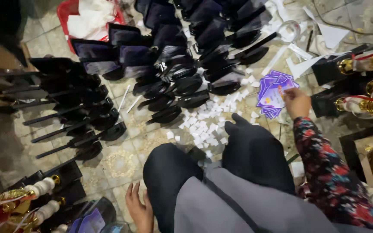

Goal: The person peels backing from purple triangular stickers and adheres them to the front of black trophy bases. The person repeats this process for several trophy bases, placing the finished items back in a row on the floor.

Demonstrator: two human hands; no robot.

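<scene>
I sit on a tiled floor with my knees (247,146) drawn up in dark trousers. My right hand (296,102), in a floral sleeve, rests on a fanned stack of purple printed cards (273,92) and pinches the top card. My left hand (138,209) lies flat on the floor beside my left knee, fingers spread, holding nothing. Several small white paper scraps (208,125) lie scattered on the tiles in front of my knees.
Rows of black plaques on oval bases (182,73) cover the floor ahead and to the left. Gold trophies with red ribbon (370,103) stand at right, more trophies (26,198) at lower left. A red basket (72,11) sits at the top.
</scene>
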